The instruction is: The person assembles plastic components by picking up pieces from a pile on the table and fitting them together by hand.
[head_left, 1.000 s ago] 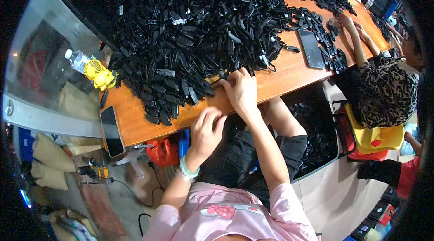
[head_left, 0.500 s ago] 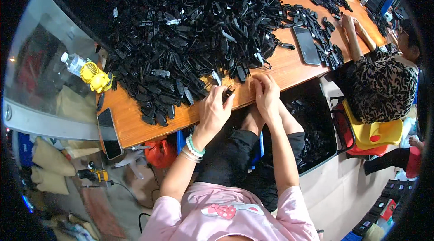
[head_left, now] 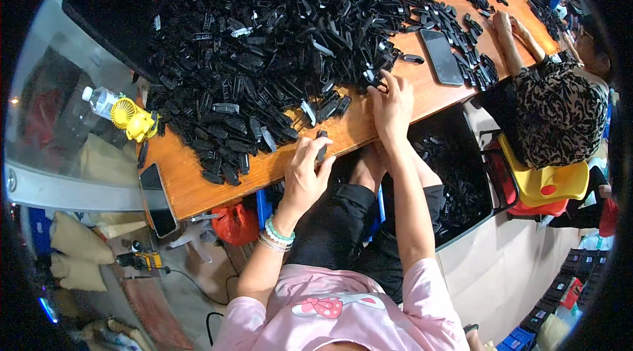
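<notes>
Between the thumb and fingers of my left hand (head_left: 304, 170) is a small black plastic part (head_left: 322, 145), held just over the table's front edge. A beaded bracelet is on that wrist. My right hand (head_left: 394, 110) reaches to the near right edge of a big heap of black plastic parts (head_left: 264, 74), with thumb and forefinger closed around a dark part there; the fingers partly hide it. The parts are small, long and narrow, some like open frames, and a few look grey or shiny. The heap covers much of the wooden table (head_left: 359, 130).
A phone (head_left: 442, 56) lies right of the heap; another (head_left: 158, 199) sits at the left corner, near a yellow fan (head_left: 135, 120) and a bottle (head_left: 101, 100). Below the table is a black bin (head_left: 455, 173) of parts. A co-worker (head_left: 560, 114) sits at the right.
My right hand has moved forward from the table's front edge to the heap and closed on a part. The left hand has drawn slightly back toward me, still holding its part.
</notes>
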`<action>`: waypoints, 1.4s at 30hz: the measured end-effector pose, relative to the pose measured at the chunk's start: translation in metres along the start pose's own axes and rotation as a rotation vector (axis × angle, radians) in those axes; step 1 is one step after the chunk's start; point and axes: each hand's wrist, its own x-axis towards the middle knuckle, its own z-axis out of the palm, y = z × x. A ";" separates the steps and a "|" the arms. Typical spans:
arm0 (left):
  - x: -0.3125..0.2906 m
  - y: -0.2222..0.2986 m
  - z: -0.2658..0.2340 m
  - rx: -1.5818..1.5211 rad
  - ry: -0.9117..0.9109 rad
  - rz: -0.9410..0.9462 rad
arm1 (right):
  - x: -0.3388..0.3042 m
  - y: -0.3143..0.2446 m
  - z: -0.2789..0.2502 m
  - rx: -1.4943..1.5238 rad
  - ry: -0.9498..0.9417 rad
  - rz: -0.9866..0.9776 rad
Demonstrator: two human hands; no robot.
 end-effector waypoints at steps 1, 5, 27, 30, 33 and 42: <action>0.000 0.005 0.001 -0.006 -0.019 -0.051 | -0.001 0.007 0.000 -0.009 0.004 0.002; -0.004 -0.010 -0.004 0.040 -0.038 0.008 | -0.017 -0.002 0.002 0.036 -0.141 -0.053; -0.005 -0.009 -0.004 -0.078 0.053 0.079 | -0.010 -0.013 -0.038 0.319 -0.415 0.106; -0.004 -0.003 -0.008 -0.137 0.001 -0.003 | -0.016 -0.007 -0.037 0.422 -0.407 0.201; -0.004 -0.002 -0.015 -0.186 0.019 -0.033 | -0.024 -0.018 -0.045 0.462 -0.298 0.184; -0.018 0.026 -0.033 -0.270 -0.078 -0.118 | -0.067 -0.056 -0.084 0.829 -0.648 -0.119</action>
